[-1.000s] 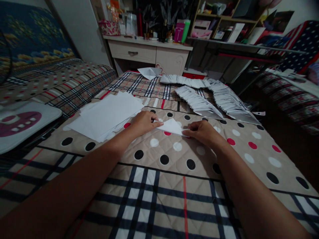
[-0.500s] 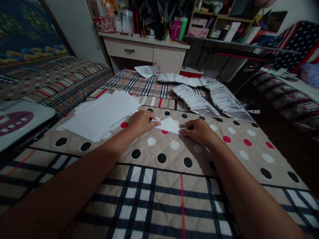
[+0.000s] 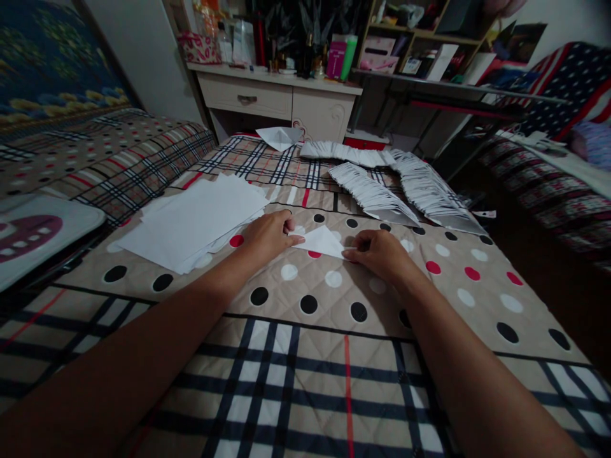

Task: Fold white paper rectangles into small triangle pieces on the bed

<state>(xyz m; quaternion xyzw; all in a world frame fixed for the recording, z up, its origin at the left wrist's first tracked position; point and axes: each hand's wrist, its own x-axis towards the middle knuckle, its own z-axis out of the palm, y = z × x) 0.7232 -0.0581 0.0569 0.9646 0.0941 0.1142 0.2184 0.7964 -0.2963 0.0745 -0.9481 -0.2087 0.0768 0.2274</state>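
Note:
A small white sheet of paper, folded into a low triangle, lies on the patterned bedspread between my hands. At its left corner, my left hand grips the paper between thumb and curled fingers. My right hand pinches the right corner, thumb and forefinger together. Just left of my left hand is a loose stack of flat white sheets. Beyond my right hand stand long rows of folded paper pieces, packed closely side by side.
Another row of folded pieces runs along the bed's right side. A single folded paper rests near the far edge. A white dresser with bottles stands behind the bed. At the left is a white folding table.
The folded paper stays in place between both hands. My right hand's fingers have shifted slightly at its corner, and the view has moved a little.

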